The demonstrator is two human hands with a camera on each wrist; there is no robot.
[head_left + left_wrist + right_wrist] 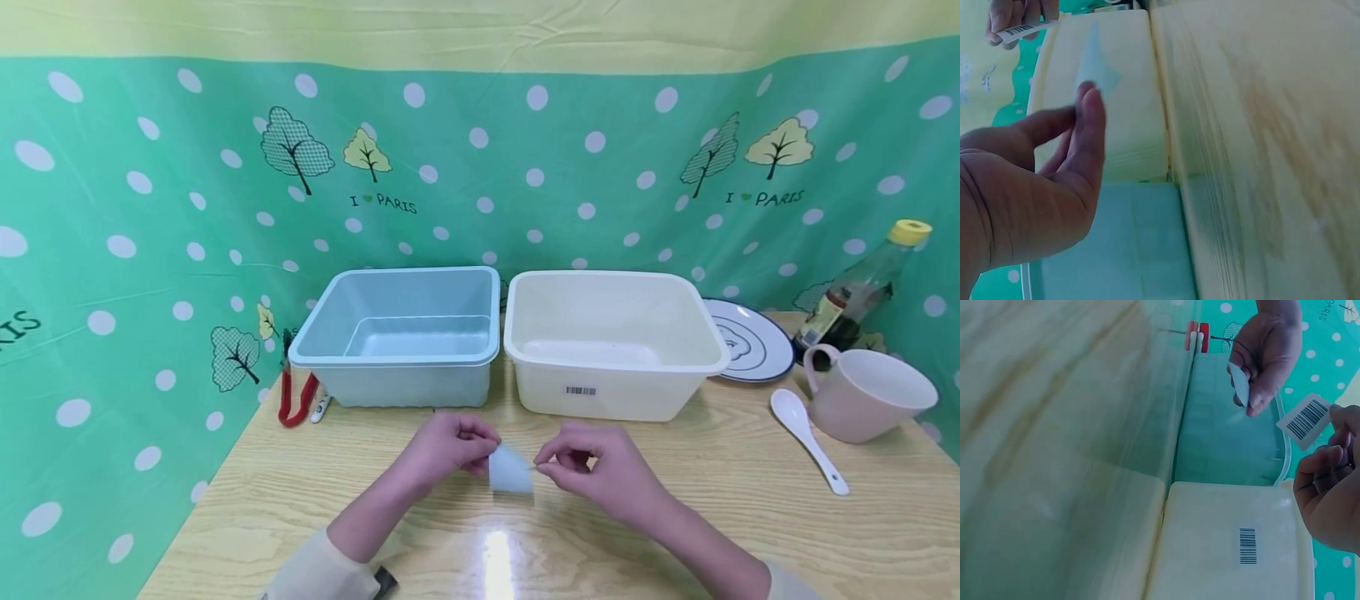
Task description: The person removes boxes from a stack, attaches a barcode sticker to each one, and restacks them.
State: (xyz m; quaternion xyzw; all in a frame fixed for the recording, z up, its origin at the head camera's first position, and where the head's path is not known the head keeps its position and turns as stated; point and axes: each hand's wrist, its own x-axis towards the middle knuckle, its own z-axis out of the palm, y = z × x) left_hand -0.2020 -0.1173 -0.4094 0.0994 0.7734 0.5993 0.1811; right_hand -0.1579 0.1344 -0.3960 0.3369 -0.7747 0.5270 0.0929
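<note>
- As I watch from the head view, both of the person's hands are over the wooden table (300, 533), in front of the white tub (637, 402).
- The left hand (452, 448) pinches a pale blue paper slip (510, 472), by the white tub's front left corner.
- The right hand (600, 468) is pinching too, in front of the white tub, but here I see only a thin edge at its fingertips.
- Just left of the white tub sits the blue tub (405, 379); farther left are a red-handled tool (286, 398) and a marker (321, 407).
- Right of the white tub I see a plate (765, 350), a sauce bottle (851, 292), a pink mug (870, 396) and a white spoon (806, 436).
- In the right wrist view, the right hand pinches a barcode sticker (1305, 420) by its edge, and a barcode label (1247, 545) is on the white tub's front.
- In the left wrist view, the left thumb and fingers nip the slip, which shows against the white tub.
</note>
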